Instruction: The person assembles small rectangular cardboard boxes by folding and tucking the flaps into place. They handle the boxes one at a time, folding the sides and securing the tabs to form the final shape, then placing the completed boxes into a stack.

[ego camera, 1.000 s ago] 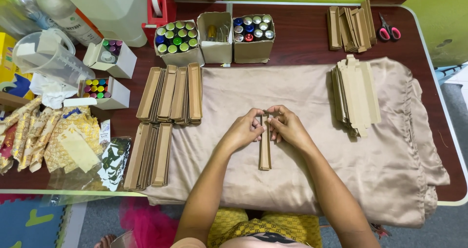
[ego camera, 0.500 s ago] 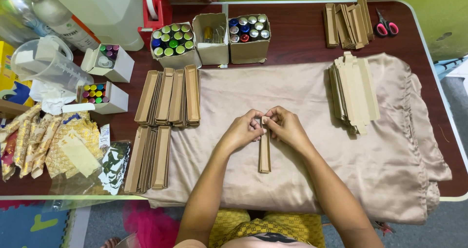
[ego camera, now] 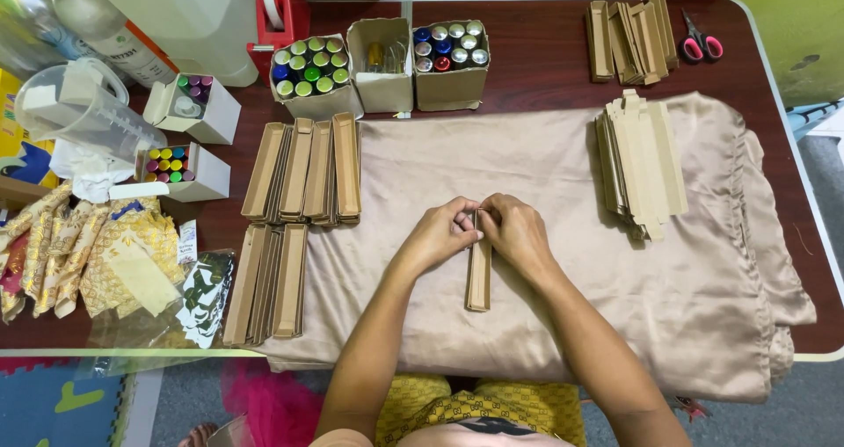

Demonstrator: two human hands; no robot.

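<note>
Head view: left hand (ego camera: 437, 233) and right hand (ego camera: 514, 229) grip clamped on narrow cardboard box (ego camera: 479, 276).

You had red-handled scissors (ego camera: 701, 46) at the far right corner, a clear measuring jug (ego camera: 77, 109) far left — gold patterned packets (ego camera: 83, 252) below it.

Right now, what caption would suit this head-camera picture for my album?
Both hands, left hand and right hand, pinch the top of a narrow brown cardboard box on a beige cloth.
</note>
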